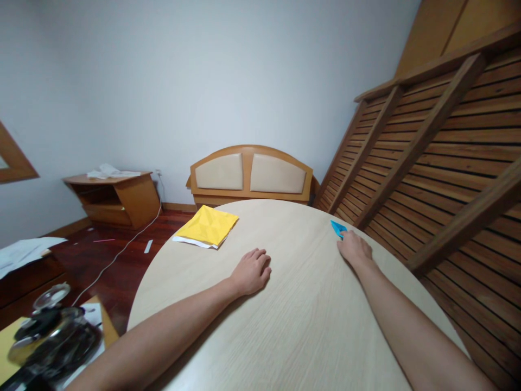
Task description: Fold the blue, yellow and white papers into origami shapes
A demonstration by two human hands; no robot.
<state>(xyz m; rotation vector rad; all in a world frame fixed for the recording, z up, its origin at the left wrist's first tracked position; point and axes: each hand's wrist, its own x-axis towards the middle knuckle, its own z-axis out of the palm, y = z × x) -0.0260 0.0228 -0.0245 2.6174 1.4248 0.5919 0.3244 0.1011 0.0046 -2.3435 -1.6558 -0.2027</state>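
On the pale round table [309, 304] my left hand [251, 272] rests palm down, its fingers loosely bent and slightly apart, with nothing seen in it. A yellow sheet stack [209, 225] with white edges showing beneath lies beyond it, toward the far left of the tabletop. Over at the right rim, my right hand [355, 247] is closed on a small folded piece of blue paper [337, 227]. The paper's pointed end sticks out past the fingers; the rest is hidden under them.
A slatted wooden bed frame [439, 157] leans along the right side. Behind the table stands a padded headboard [252, 172]. At left are a low cabinet [136, 201] with papers, a white cable [118, 255] on the floor, and a glass teapot [61, 339] at the lower corner.
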